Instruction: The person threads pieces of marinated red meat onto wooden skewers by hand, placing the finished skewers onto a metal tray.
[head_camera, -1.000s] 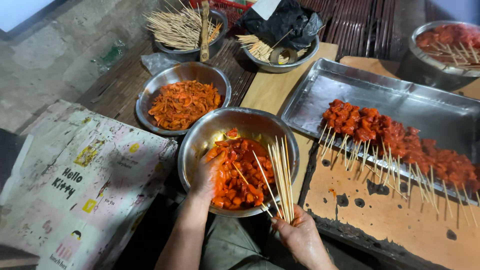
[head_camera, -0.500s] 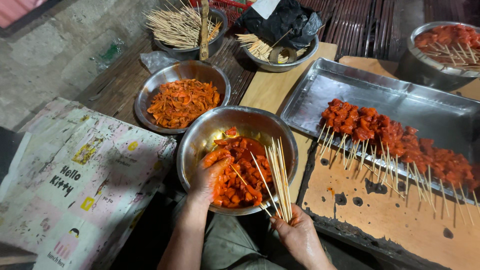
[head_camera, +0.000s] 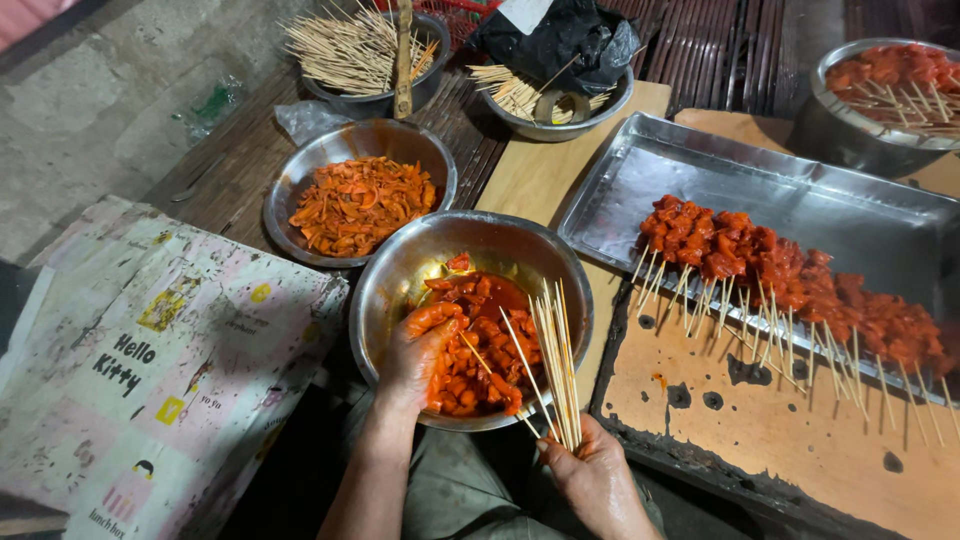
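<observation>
I see little free room — the steel bowl (head_camera: 400, 270) sits at the near table edge, hemmed by a second bowl of orange strips (head_camera: 358, 200) behind and the metal tray (head_camera: 800, 210) at right, where finished skewers (head_camera: 780, 270) overhang the rim onto a stained board (head_camera: 800, 440). My left hand (head_camera: 420, 345) is inside the bowl, fingers curled over the red marinated meat (head_camera: 485, 340). My right hand (head_camera: 590, 475) grips a bundle of bare sticks (head_camera: 555, 360) — tips fanned across the bowl's rim.
</observation>
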